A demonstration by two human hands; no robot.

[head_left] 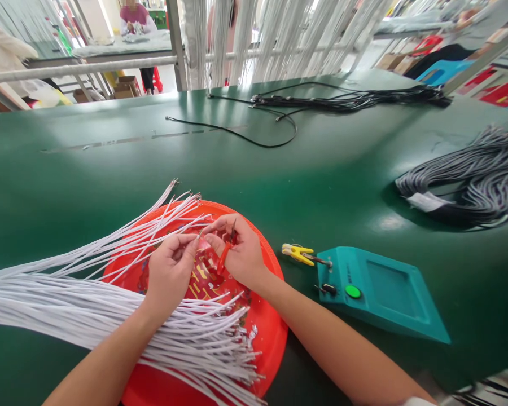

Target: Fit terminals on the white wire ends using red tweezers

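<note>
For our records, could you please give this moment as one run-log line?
left hand: pinching tiny item, kind unclear | right hand: holding red-handled tool | white cables: partly across red tray

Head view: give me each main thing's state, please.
Left hand: fingers pinched together
Right hand: closed around red tool
Red tool: held, open or shut unclear
White cables: spread over red tray
Red tray: partly covered
Teal device: resting on green table
Gray cables: coiled
Black cables: bundled, one looping loose
</note>
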